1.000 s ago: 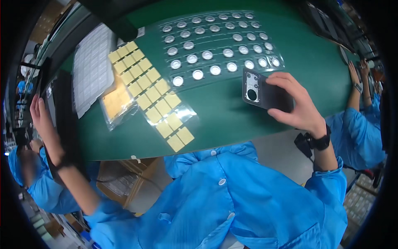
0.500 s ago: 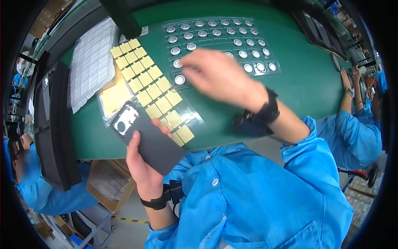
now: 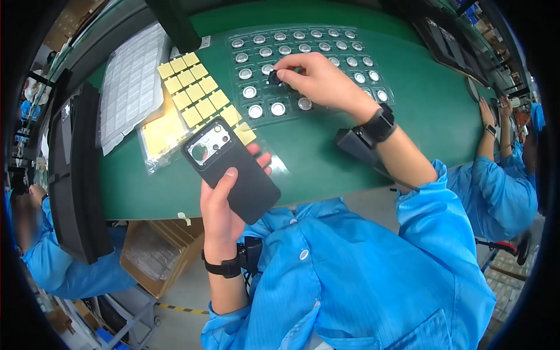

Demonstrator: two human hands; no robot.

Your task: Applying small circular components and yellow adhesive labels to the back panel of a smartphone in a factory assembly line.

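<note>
My left hand (image 3: 220,204) is wrapped round a dark grey phone case (image 3: 248,189), thumb across its back. The case is tilted, with a silvery camera panel and a round opening at its upper end. My right hand (image 3: 312,79) pinches a small black piece (image 3: 274,77) between thumb and fingertips. The piece is over the left part of a clear plastic tray (image 3: 318,119) with rows of round silver-rimmed parts (image 3: 278,109). My right hand and wrist hide some of the tray's parts.
A sheet of yellow squares (image 3: 195,92) lies left of the tray, partly behind the case. Beyond it are a white compartment tray (image 3: 129,87) and a black rack (image 3: 79,181). A cardboard box (image 3: 175,265) stands below the table edge. Co-workers sit on both sides.
The phone case and my left hand have moved right and up slightly. My right hand has moved right and up over the tray; the black piece now shows in its fingertips.
</note>
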